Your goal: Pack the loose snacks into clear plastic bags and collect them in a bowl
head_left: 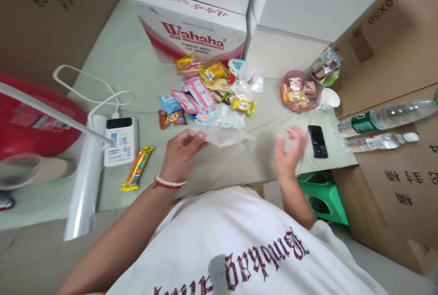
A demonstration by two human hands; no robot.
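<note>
While the left hand (181,149) pinches the edge of a clear plastic bag (227,137) lying just beside it, the right hand (289,151) hovers open, touching nothing. Beyond the right hand, a pink bowl (284,96) holds wrapped snacks (299,94).

— What does the pale green worktop (137,53) carry?

— At the back, a Wahaha carton (191,30). Before it, a heap of snack packets (208,94). A clear plastic bag (229,137) lies near the front edge.

— And on the left?

— A white power bank (120,142) with a white cable (92,85), a yellow snack bar (138,168) just beside it, and a roll of clear film (85,181).

— On the right?

— A pink bowl (285,99) of sweets, a paper cup (328,100) and a black phone (317,141).
</note>
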